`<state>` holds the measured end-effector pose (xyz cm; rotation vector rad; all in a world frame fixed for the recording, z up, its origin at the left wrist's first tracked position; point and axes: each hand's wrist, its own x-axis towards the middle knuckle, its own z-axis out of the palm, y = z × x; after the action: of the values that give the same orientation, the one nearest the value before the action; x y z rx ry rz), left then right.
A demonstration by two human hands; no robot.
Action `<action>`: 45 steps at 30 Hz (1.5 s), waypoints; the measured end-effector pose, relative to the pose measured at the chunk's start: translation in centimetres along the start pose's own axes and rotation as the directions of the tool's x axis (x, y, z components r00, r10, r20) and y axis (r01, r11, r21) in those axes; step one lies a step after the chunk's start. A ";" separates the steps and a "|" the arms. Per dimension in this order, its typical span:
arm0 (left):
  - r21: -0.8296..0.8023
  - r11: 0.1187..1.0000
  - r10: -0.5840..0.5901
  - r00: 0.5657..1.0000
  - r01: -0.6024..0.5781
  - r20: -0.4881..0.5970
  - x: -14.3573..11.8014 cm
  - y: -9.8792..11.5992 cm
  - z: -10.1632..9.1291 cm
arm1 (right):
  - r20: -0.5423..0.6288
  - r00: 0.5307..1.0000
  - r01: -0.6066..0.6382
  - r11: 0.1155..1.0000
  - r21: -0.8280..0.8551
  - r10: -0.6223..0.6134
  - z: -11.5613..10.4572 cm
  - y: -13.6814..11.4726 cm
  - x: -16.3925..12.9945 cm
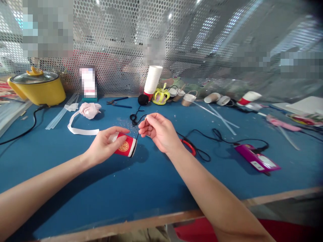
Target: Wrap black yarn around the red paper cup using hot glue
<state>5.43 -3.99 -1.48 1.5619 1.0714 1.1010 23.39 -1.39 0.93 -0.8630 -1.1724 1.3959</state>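
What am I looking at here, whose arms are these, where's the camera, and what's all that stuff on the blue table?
This single picture comes from a camera worn on a person's head, looking forward and down, so both bare arms are that person's own. The left hand holds a small red paper cup on its side. The right hand pinches a black thread leading from the cup toward a black yarn ball. On the blue table lie a yellow pot, white ribbon, stacked white cups, pliers and a purple glue gun.

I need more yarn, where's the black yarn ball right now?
In the head view, the black yarn ball sits at the table's back, centre, beside the stacked white cups.
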 end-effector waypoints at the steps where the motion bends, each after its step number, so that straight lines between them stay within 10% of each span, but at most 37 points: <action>1: -0.003 1.000 0.008 1.000 -0.008 -0.004 0.0 0.0 0.0 | 0.000 1.000 -0.008 1.000 -0.003 0.008 0.0 0.1 0.1; 34: 0.176 0.941 0.285 0.957 -0.290 0.055 -0.8 -0.2 -0.5 | 0.102 0.951 -0.296 0.955 0.023 0.292 -0.3 1.9 0.7; 45: 0.083 0.962 0.262 0.965 -0.260 -0.017 -0.8 0.1 -0.2 | 0.031 0.998 -0.049 0.968 -0.246 0.058 0.9 2.8 0.1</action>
<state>5.07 -4.72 -1.48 1.7952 0.9560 1.2718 21.80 -1.27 -1.52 -1.0516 -1.3799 1.3331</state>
